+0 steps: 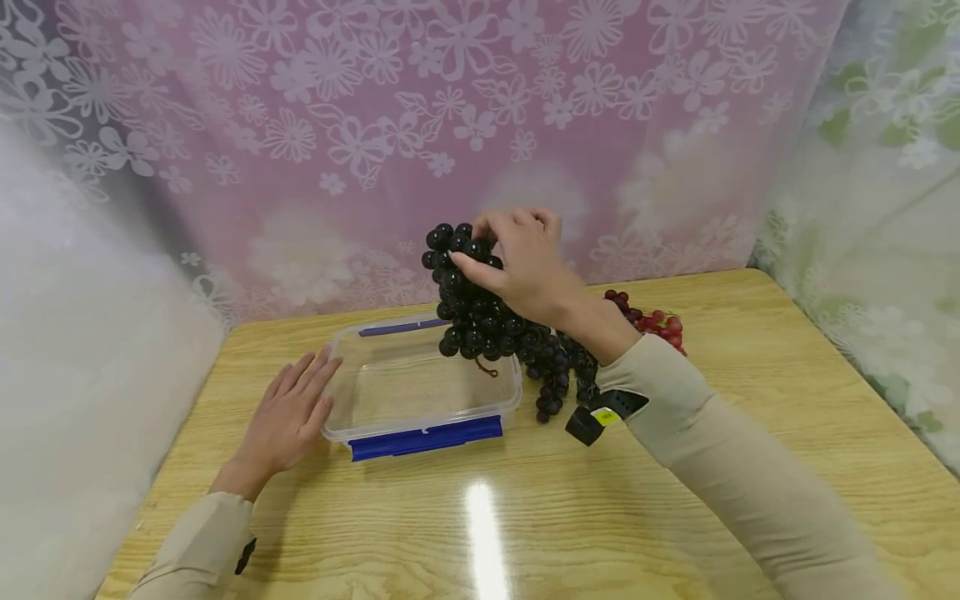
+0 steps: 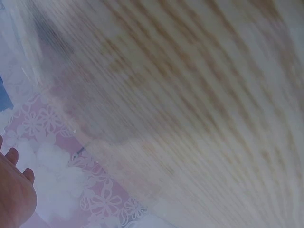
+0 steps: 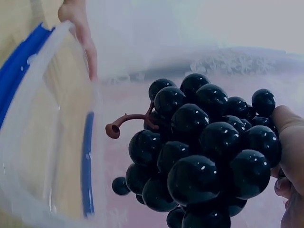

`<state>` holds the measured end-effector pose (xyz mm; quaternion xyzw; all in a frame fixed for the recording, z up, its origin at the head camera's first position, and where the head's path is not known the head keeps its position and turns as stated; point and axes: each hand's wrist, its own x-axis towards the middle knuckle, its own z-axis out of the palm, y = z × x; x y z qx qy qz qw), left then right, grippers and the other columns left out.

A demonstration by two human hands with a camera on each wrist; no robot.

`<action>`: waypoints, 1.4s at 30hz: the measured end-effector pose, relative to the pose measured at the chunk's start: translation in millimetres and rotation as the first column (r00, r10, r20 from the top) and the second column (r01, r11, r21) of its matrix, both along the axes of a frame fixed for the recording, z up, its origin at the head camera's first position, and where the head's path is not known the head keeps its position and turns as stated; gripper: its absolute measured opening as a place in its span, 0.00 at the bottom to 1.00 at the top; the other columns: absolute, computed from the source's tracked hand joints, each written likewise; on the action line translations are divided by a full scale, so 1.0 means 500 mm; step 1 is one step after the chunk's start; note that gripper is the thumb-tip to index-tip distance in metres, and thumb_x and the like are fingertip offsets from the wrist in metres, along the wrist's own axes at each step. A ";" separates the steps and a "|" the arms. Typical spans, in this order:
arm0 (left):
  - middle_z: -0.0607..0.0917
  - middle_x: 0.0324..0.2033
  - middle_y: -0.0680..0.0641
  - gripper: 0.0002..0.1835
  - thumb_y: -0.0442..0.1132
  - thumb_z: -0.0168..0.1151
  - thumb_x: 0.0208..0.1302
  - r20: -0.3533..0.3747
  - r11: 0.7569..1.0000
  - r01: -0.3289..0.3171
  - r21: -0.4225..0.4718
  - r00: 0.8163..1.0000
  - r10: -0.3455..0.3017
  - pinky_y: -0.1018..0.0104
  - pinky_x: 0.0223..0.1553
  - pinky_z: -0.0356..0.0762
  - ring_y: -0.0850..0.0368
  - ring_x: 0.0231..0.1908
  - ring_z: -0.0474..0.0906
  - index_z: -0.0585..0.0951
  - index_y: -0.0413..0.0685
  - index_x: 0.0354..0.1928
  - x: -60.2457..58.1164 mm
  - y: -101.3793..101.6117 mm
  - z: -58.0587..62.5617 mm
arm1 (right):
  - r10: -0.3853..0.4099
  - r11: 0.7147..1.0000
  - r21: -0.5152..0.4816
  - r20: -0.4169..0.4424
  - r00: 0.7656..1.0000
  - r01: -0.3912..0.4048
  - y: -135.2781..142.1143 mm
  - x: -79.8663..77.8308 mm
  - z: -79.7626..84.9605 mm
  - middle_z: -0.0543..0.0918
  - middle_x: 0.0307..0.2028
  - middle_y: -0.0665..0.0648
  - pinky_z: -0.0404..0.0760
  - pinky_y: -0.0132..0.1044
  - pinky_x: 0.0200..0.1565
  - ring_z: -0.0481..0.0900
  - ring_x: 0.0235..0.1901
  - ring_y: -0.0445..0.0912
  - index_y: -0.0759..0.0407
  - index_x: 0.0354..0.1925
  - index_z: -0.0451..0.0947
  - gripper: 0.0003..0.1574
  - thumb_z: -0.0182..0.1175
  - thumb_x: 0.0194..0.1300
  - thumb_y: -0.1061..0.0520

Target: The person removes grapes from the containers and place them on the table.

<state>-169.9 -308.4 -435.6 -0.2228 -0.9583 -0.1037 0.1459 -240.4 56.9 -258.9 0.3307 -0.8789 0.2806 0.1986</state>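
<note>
My right hand grips a bunch of black grapes by its upper end, holding it over the right part of a clear plastic container. In the right wrist view the glossy grapes fill the middle, and a brown curved stem sticks out toward the container. My left hand lies with straight fingers against the container's left side. The container has no lid on it, and blue clips run along its front and back edges.
Right of the container lie dark grapes on the wooden table, with red grapes farther right, partly behind my right forearm. A floral pink curtain hangs behind the table's back edge.
</note>
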 end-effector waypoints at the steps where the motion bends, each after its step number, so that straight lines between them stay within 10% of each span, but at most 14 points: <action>1: 0.54 0.73 0.45 0.28 0.44 0.44 0.75 0.003 1.000 0.000 0.000 1.000 0.000 0.47 0.69 0.39 0.41 0.70 0.50 0.57 0.52 0.74 0.000 0.001 -0.001 | -0.012 1.000 0.001 -0.010 1.000 0.012 0.012 -0.003 0.002 0.76 0.39 0.53 0.48 0.51 0.59 0.70 0.42 0.49 0.58 0.44 0.73 0.21 0.56 0.68 0.42; 20: 0.53 0.73 0.45 0.31 0.39 0.48 0.72 -0.004 0.999 0.014 0.036 1.000 -0.014 0.48 0.70 0.38 0.41 0.70 0.49 0.56 0.51 0.74 0.002 0.000 -0.007 | -0.220 0.974 0.040 -0.056 0.974 0.222 0.248 -0.045 -0.021 0.76 0.38 0.63 0.47 0.57 0.56 0.69 0.41 0.58 0.66 0.44 0.72 0.22 0.59 0.67 0.47; 42: 0.54 0.73 0.45 0.30 0.39 0.47 0.72 -0.010 0.999 0.020 0.041 1.000 -0.020 0.47 0.69 0.39 0.40 0.69 0.50 0.56 0.52 0.75 -0.001 0.000 -0.007 | -0.458 0.869 0.221 0.025 0.889 0.442 0.538 -0.035 -0.110 0.75 0.33 0.66 0.43 0.66 0.53 0.65 0.40 0.63 0.68 0.45 0.70 0.30 0.52 0.70 0.40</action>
